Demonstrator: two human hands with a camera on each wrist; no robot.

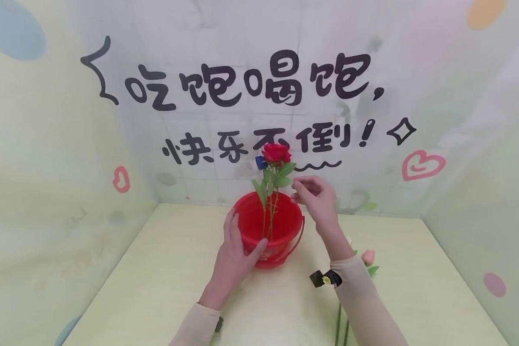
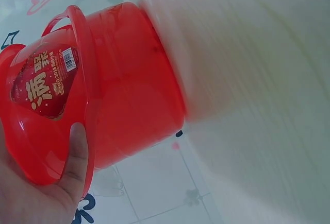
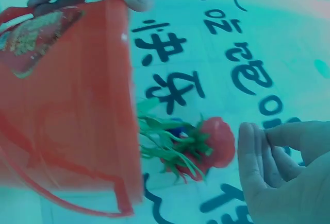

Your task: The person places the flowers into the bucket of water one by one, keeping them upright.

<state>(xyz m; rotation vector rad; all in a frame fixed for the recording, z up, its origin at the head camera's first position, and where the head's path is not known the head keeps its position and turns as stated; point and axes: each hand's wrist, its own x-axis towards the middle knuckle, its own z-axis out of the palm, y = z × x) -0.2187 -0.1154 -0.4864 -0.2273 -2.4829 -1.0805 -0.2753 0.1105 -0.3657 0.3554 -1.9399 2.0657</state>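
A red bucket stands upright on the table. My left hand grips its near left side, thumb over the rim; in the left wrist view the thumb presses below the rim beside a printed label. Artificial flowers stand inside the bucket, a red rose and a small blue bloom, their green leaves above the rim and stem ends hidden. My right hand hovers just right of the leaves, holding nothing, thumb and fingers loosely bent. In the right wrist view its fingertips are close to a red bloom.
A pink rose lies on the light wooden table at the right, its long green stems partly under my right forearm. The bucket's handle hangs down its right side. Behind rises a wall sheet printed with large dark characters.
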